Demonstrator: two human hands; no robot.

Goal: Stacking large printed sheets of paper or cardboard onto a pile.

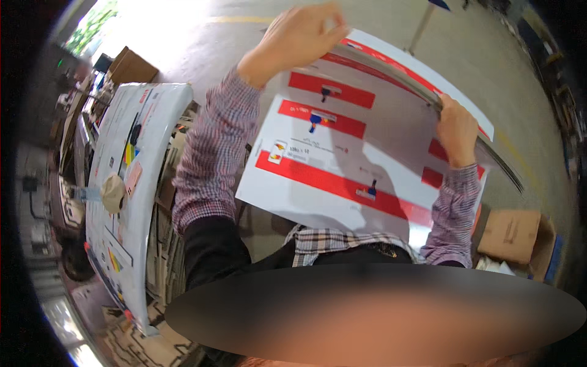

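Note:
Large printed sheets [318, 147], white with red bands and small pictures, lie in front of me. Across their far part runs a long, thin grey strip [397, 76], its dark, slightly bent end reaching past the sheets at right. My right hand [458, 129] is closed around this strip, fingers wrapped over it. At the strip's far left end is my left hand [299, 38], raised, with its fingers curled together in a pinch and a little blurred. Whatever lies between those fingertips is too indistinct to name. My shadow falls over the middle of the sheets.
To my left stands a stack of sheets under a white printed cover [131, 153], with a beige cap-like item [113, 194] on top. A cardboard box [510, 235] is at my right. Another brown box [131, 66] sits far left. A thin pole [422, 30] stands on the floor ahead.

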